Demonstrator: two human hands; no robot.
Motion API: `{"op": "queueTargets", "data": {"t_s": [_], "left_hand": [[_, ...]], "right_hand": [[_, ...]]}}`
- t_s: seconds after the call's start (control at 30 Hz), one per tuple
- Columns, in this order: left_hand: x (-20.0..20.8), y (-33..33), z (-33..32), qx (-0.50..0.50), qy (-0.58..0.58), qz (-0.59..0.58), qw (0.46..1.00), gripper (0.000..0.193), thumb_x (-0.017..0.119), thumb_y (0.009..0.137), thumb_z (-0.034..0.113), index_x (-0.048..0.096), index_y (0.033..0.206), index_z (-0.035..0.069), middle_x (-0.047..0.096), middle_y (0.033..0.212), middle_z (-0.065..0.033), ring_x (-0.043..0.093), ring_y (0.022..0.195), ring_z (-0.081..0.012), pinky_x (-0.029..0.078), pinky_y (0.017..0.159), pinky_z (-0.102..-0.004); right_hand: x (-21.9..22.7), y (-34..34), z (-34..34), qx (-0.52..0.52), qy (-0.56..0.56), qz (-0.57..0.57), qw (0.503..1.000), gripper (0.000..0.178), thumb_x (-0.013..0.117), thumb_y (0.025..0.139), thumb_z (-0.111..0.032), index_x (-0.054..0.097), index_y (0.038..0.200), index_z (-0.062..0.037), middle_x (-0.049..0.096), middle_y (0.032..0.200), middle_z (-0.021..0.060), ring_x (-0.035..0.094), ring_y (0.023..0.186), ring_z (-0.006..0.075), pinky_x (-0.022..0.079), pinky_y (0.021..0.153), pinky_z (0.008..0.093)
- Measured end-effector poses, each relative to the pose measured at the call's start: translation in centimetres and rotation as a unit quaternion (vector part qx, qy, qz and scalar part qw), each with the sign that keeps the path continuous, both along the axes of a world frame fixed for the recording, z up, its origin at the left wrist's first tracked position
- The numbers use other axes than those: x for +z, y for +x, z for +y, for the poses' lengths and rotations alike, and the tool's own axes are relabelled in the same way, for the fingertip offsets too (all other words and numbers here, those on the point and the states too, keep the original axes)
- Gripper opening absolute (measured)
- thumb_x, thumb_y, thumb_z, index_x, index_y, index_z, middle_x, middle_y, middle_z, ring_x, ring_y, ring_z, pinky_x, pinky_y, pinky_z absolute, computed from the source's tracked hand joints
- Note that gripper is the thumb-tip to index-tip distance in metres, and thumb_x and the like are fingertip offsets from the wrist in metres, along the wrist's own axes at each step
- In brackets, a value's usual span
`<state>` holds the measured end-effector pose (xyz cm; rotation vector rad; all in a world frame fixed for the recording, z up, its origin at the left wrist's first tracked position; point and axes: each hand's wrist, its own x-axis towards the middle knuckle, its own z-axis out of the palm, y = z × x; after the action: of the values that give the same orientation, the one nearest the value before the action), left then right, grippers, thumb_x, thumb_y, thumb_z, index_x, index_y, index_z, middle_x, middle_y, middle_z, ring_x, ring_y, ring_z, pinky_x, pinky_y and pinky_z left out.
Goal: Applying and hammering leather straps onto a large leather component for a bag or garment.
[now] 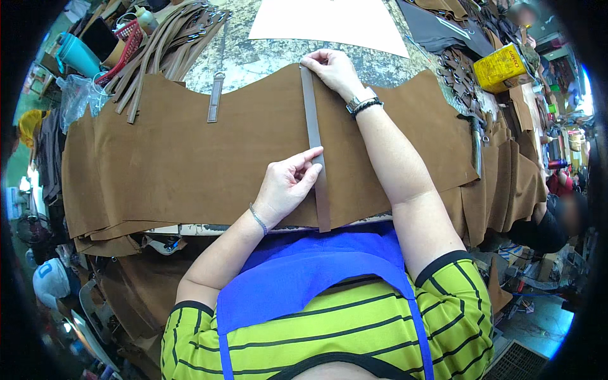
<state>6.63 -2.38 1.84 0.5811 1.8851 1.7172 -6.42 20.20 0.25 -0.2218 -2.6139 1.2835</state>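
A large brown leather panel (164,171) with a wavy far edge lies spread over the table in front of me. Running across it from the far edge to the near edge is a narrow grey-brown leather strap (313,120). The fingers of my right hand (334,71) are closed on the strap's far end, at the panel's edge. Midway along, my left hand (288,182) pinches the same strap between thumb and fingers, close against the panel. Left of the strap, a short tab with a metal ring (215,101) sits at the panel's far edge.
Loose straps with buckles (174,47) lie at the far left, near a red basket (132,39) and a teal container (79,56). A white sheet (329,25) lies beyond the panel. At right are a hammer (477,145), a yellow tin (500,69) and another person's dark sleeve (543,228).
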Motion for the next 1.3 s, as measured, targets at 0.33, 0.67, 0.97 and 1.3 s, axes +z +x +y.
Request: {"op": "queueTargets", "data": {"t_s": [0.33,0.67,0.97,1.3], "left_hand": [[0.61,0.00,-0.03,-0.010,-0.037,0.010,0.999,0.032,0.057,0.091,0.006,0.057,0.123,-0.001,0.051,0.076,0.0078,0.047,0.068,0.0003,0.044,0.065,-0.0156],[0.25,0.07,-0.30,-0.010,-0.040,0.023,0.999,0.033,0.056,0.092,0.006,0.056,0.124,-0.001,0.053,0.076,0.0073,0.050,0.069,-0.0005,0.047,0.067,-0.0177],[0.15,0.05,-0.31,-0.017,-0.044,0.010,0.999,0.033,0.055,0.092,0.006,0.055,0.124,-0.001,0.055,0.077,0.0060,0.052,0.069,-0.0013,0.049,0.066,-0.0188],[-0.22,0.13,-0.05,0.011,-0.020,0.036,0.999,0.033,0.059,0.088,0.008,0.059,0.120,0.001,0.058,0.066,-0.0015,0.049,0.057,-0.0038,0.046,0.057,-0.0211]], "right_hand": [[0.28,0.08,-0.24,-0.023,-0.004,-0.016,1.000,0.030,0.068,0.079,-0.037,0.072,0.091,-0.0096,0.070,0.082,0.0064,0.066,0.078,0.0163,0.051,0.075,0.0301],[0.16,-0.09,-0.29,-0.018,0.001,-0.022,1.000,0.031,0.068,0.079,-0.038,0.072,0.090,-0.0091,0.070,0.081,0.0064,0.066,0.077,0.0163,0.051,0.074,0.0303],[0.57,0.14,-0.44,-0.014,-0.001,-0.013,1.000,0.031,0.069,0.079,-0.038,0.071,0.089,-0.0083,0.070,0.080,0.0062,0.066,0.076,0.0157,0.052,0.072,0.0293],[0.22,-0.11,-0.25,-0.016,0.009,-0.015,1.000,0.032,0.069,0.079,-0.038,0.071,0.089,-0.0087,0.070,0.080,0.0063,0.066,0.076,0.0158,0.051,0.072,0.0294]]}}
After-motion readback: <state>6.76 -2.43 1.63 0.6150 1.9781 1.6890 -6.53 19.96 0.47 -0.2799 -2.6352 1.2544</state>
